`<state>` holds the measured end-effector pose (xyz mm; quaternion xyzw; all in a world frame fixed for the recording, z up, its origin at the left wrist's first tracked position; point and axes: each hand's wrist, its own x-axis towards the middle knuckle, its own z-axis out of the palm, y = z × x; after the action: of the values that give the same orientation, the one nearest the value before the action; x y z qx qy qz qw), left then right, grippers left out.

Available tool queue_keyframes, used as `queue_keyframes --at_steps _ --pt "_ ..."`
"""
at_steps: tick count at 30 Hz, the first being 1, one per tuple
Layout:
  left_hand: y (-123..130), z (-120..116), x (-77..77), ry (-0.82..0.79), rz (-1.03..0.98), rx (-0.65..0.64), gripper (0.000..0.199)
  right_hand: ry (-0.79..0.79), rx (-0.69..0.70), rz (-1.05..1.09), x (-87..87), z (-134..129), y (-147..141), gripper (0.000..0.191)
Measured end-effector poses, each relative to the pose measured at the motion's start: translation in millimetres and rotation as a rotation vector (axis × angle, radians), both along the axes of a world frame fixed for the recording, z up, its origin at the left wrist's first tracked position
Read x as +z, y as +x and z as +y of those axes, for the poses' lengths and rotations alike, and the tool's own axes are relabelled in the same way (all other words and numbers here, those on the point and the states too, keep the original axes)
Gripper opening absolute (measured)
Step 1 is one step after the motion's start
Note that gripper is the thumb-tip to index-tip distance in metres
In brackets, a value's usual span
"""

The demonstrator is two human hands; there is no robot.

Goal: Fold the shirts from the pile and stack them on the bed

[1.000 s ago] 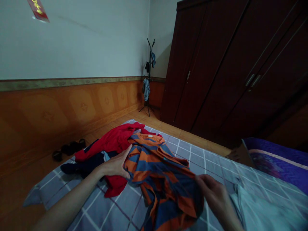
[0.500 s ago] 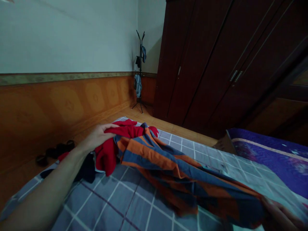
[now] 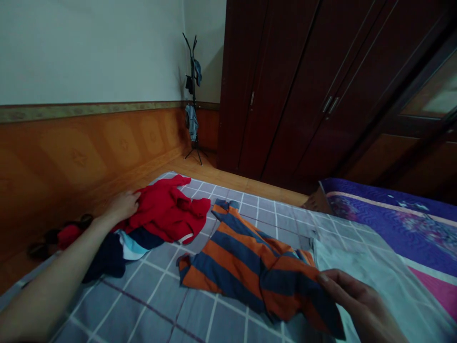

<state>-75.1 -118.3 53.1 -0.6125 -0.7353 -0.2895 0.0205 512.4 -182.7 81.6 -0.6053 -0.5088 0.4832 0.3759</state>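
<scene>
Fingers of the left hand [image 3: 123,208] reach over the left edge of the red garment [image 3: 160,209], slightly bent; whether they pinch the cloth or merely rest on it, I cannot tell. The arm passes above the navy garment [image 3: 107,257], which lies bunched with a light blue and white piece [image 3: 132,247] showing beside it, partly under the red one. These lie in a loose heap towards the left side of the checked sheet [image 3: 200,314], probably simply dropped there, since their folds follow no neat line. To the right, apart from the heap, the orange-and-blue striped garment [image 3: 232,257] lies across the sheet, its left part fairly flat and its right part creased and lifted. The right hand [image 3: 360,300] grips its upper right edge between thumb and fingers; a pinch at the edge seems to suit thin cloth, drawing it taut near the grip while the rest bears on the sheet. The nearer right end hangs in a fold below that grip. Just beyond, a pale cloth [image 3: 378,271] is spread beside and partly behind the right hand, with purple bedding [image 3: 360,200] farther off.
</scene>
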Motion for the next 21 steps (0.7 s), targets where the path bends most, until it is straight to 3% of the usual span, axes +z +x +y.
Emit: queue_keyframes --at_steps 2,5,7,9,11,13,14,17,19,21 --pt "12 -5 -1.8 0.020 0.039 0.068 0.033 0.006 0.004 0.000 -2.3 -1 -6 0.040" --pt "58 -23 18.8 0.082 0.080 0.052 0.040 0.048 -0.042 0.061 -5.5 -5 -15 0.037" --pt "107 -42 35.6 0.033 -0.071 -0.139 0.040 0.080 -0.080 0.105 -4.4 -10 -28 0.037" --pt "163 -65 45.0 -0.163 -0.374 -0.407 0.042 0.088 -0.043 0.134 0.5 -18 -52 0.038" --pt "215 -87 44.4 -0.393 -0.538 -0.662 0.059 0.106 0.067 0.136 8.4 -27 -85 0.037" --pt "257 -102 36.6 -0.432 -0.593 -0.818 0.085 0.216 0.202 0.117 16.7 -36 -118 0.035" --pt "271 -105 31.8 -0.408 -0.647 -0.857 0.088 0.300 0.290 0.102 20.0 -40 -131 0.032" --pt "282 -102 20.3 -0.341 -0.882 -0.794 0.055 0.595 0.411 0.024 21.2 -43 -146 0.017" --pt "267 -94 15.8 -0.313 -1.007 -0.660 0.033 0.706 0.343 -0.084 12.6 -37 -134 0.016" --pt "239 -85 10.8 -0.269 -1.058 -0.503 0.031 0.703 0.240 -0.239 -3.0 -25 -113 0.018"
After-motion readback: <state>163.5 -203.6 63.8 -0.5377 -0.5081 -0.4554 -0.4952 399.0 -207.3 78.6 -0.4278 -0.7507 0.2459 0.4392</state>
